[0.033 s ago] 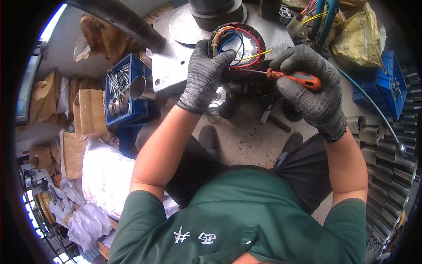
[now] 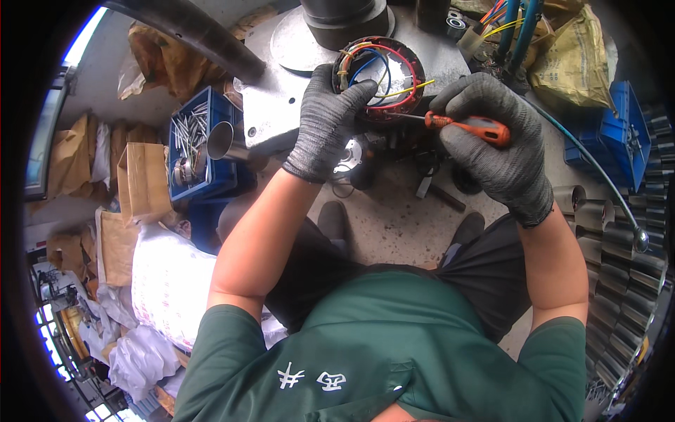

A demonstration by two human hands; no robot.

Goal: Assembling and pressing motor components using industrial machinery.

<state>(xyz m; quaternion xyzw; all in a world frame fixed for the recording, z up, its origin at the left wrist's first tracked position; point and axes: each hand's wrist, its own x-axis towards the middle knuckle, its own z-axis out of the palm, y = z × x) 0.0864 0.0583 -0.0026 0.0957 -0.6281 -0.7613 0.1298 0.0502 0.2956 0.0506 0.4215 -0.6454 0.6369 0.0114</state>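
Screwdriver (image 2: 486, 131), right hand (image 2: 503, 155) now slightly farther left; fist curled round handle, shaft (image 2: 409, 115) crosswise toward near rim of wired ring (image 2: 418, 67). Left hand (image 2: 329, 116) nearer, clasping ring's left.

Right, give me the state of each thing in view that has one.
Dark ring, held in the left hand.
Orange screwdriver, gripped in the right hand, shaft at the ring's near edge.
Yellow wire, poking past the ring.
Gray gloves, worn on both hands.
Left blue bin, open, holding metal rods.
Yellowish sack, crumpled.
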